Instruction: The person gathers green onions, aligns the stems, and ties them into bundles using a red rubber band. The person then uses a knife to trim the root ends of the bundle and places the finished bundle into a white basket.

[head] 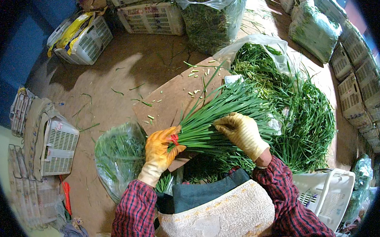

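My left hand [162,149], in a stained yellow-orange glove, grips a bundle of long green leafy stalks [200,130] near its cut end, where a red band [174,139] goes around it. The leaves fan out to the right. Over the bundle's middle is my right hand [242,132], in a pale yellow glove, thumb and fingertips together at the leaves; whether it pinches a leaf I cannot tell. Under the bundle lies a brown board [169,100] with short cut stem pieces. A large heap of loose green leaves [309,122] is on the right.
Left of my left hand is a clear plastic bag of greens [119,157]. A large filled bag [214,24] stands beyond the board. White plastic crates are at the left [61,147], upper left [95,39] and lower right [337,191]. More crates [351,94] are stacked along the right.
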{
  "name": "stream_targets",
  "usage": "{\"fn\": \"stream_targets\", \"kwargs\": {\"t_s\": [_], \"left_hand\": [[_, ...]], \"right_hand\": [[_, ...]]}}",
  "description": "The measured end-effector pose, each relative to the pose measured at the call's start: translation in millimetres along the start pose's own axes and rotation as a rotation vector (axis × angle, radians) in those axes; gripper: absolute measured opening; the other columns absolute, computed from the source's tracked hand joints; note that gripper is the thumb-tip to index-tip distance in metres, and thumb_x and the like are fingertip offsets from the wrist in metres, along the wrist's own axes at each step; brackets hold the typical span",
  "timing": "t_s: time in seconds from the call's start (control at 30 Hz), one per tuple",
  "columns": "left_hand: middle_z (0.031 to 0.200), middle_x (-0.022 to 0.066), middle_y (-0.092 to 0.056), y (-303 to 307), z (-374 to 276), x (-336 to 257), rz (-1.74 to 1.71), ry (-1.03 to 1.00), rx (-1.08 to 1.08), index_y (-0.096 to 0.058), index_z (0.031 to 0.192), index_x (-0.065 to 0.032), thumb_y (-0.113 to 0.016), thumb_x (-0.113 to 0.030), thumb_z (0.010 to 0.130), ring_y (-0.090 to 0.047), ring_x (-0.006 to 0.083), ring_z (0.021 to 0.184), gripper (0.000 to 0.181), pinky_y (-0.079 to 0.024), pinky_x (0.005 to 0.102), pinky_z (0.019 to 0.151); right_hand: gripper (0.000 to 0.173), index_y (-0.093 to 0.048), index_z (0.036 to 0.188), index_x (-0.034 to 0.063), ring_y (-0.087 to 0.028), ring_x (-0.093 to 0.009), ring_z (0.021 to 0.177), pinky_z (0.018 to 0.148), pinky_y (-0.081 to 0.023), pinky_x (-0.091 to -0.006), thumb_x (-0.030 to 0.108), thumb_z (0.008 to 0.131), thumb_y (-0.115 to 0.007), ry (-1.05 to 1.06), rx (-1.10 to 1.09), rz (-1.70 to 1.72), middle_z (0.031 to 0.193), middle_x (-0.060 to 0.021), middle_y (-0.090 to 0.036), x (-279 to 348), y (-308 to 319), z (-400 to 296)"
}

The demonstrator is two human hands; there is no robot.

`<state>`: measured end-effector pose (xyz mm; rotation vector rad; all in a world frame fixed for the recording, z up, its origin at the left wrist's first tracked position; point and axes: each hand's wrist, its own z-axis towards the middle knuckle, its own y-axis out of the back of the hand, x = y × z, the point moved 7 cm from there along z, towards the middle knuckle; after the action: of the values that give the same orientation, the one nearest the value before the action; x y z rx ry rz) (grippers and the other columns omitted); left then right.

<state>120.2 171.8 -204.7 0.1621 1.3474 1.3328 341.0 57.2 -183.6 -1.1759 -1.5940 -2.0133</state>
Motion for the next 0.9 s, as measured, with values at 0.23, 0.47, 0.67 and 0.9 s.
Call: {"fn": "stream_targets", "kwargs": {"t_s": [0.23,0.47,0.67,0.9], "left_hand": [[0.115,0.0055,-0.067,0.2,-0.1,-1.1,0.029,-0.003,0.004,-0.065,0.122,-0.0137,-0.074,-0.048,0.074,-0.061,0.0292,0.101,0.060,-0.044,0.0419,0.091],[0.114,0.0069,-0.068,1.1,-2.4,-2.3,0.079,-0.025,-0.007,-0.065,0.121,-0.0122,-0.075,-0.049,0.073,-0.061,0.0299,0.101,0.061,-0.045,0.0418,0.090],[0.111,0.0068,-0.069,5.8,-3.0,-5.9,0.045,-0.020,-0.046,-0.066,0.119,-0.0113,-0.074,-0.050,0.073,-0.062,0.0299,0.101,0.060,-0.045,0.0412,0.089],[0.111,0.0054,-0.066,-3.4,-10.5,10.1,0.037,0.036,-0.001,-0.063,0.123,-0.0169,-0.077,-0.041,0.071,-0.059,0.0305,0.103,0.059,-0.043,0.0441,0.093]], "right_hand": [[0.020,-0.074,0.095,0.0137,-0.068,-0.025,0.077,0.070,-0.055,-0.0344,0.025,0.078,-0.077,0.031,-0.023,-0.038,0.086,-0.0075,-0.068,11.9,-8.2,3.5],[0.015,-0.072,0.090,0.0088,-0.066,-0.021,0.077,0.070,-0.053,-0.0318,0.020,0.080,-0.075,0.028,-0.050,0.081,0.085,-0.0082,-0.067,0.2,-30.3,8.4],[0.017,-0.067,0.088,0.0019,-0.055,-0.008,0.070,0.064,-0.044,-0.0223,0.018,0.092,-0.067,-0.190,-0.108,0.860,0.084,-0.0017,-0.068,-22.3,-17.5,11.0],[0.033,-0.055,0.132,0.0027,-0.060,-0.012,0.083,0.078,-0.051,-0.0262,0.012,0.100,-0.051,0.090,0.435,0.640,0.105,-0.0061,-0.069,75.2,-61.8,14.2]]}}
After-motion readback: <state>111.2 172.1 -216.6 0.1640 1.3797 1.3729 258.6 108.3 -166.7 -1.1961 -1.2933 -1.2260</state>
